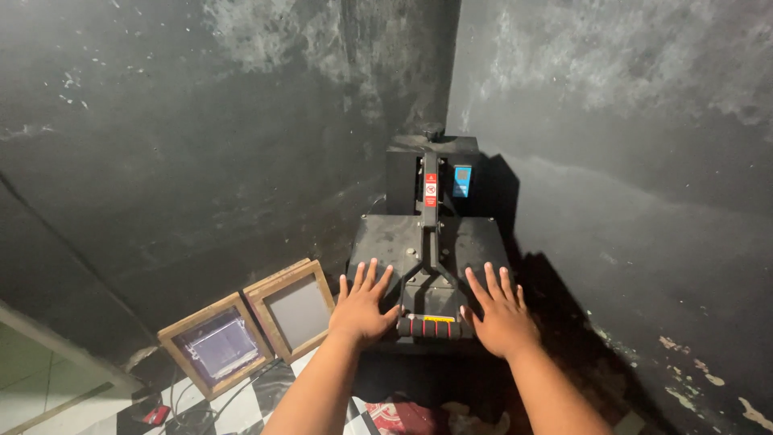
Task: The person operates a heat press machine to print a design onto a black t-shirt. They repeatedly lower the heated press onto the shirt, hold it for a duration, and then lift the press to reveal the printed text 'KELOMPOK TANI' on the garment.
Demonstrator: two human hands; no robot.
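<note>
A black heat press machine point(386, 242) stands in the corner of two dark walls, its top plate lowered. My left hand point(364, 304) lies flat, fingers spread, on the left side of the plate. My right hand point(499, 310) lies flat on the right side. Between them runs the press arm, ending in a handle with a black and red grip point(429, 327). Both thumbs sit close to the grip's ends. Neither hand holds anything.
Two wooden screen-printing frames point(290, 310) point(216, 345) lean against the left wall. Cables and a small red object point(157, 414) lie on the black and white checkered floor. A red and white bag point(394, 415) lies below the press. A blue control box point(461, 181) sits on the machine's back.
</note>
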